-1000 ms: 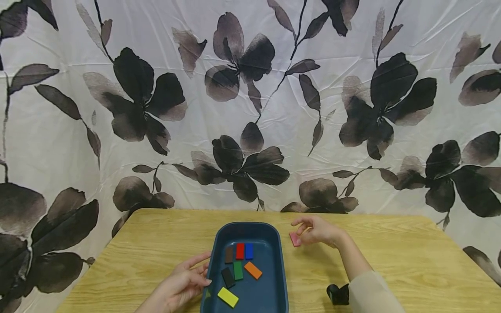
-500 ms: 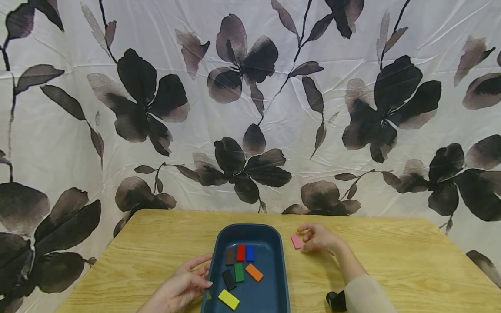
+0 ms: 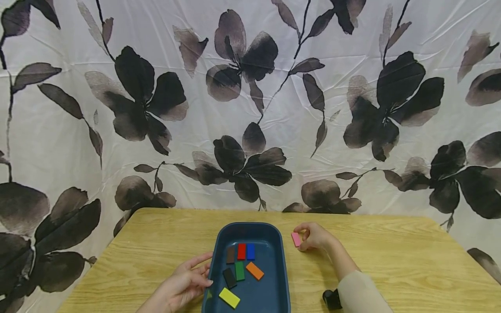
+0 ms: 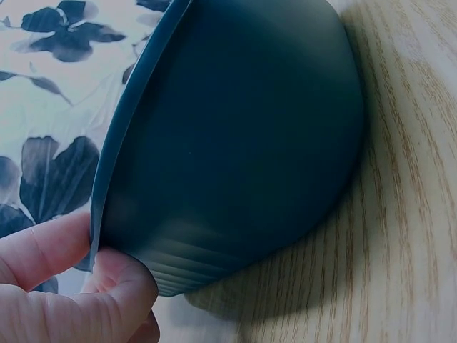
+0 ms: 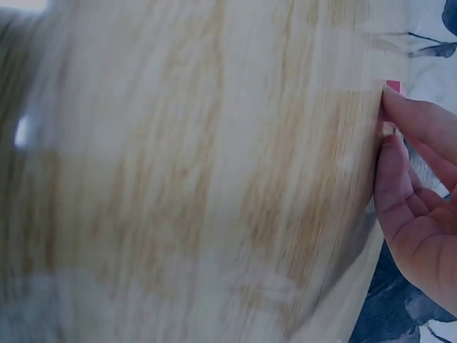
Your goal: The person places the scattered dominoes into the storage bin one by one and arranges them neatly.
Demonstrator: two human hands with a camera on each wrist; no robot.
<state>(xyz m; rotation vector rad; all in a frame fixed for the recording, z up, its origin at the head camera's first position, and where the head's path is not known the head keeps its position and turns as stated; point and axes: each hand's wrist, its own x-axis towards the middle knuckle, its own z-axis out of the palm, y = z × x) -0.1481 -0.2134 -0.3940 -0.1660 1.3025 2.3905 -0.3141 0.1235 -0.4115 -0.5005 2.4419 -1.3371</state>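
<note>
A dark blue tray (image 3: 274, 278) stands on the table, with flat rectangular blocks lying in it. My left hand (image 3: 184, 280) is at its left side; in the left wrist view, thumb and index finger pinch the tray's rim (image 4: 114, 150). To the right of the tray, a pink block (image 3: 296, 239) lies by the table's far part. My right hand (image 3: 316, 237) holds it between thumb and index finger, at its two ends. From the right wrist, only a bit of the pink block (image 5: 393, 86) shows past the fingers.
In the tray lie brown (image 3: 230, 255), red (image 3: 241, 251), blue (image 3: 250, 251), green (image 3: 239, 270), orange (image 3: 255, 271), black (image 3: 229, 278) and yellow (image 3: 229, 298) blocks. A black object (image 3: 332, 299) sits by the right sleeve. A floral cloth (image 3: 250, 108) hangs behind the table.
The right hand first drew back a little from the pink block, then came in again, and its thumb and index finger now pinch it. The left hand stays on the tray's rim.
</note>
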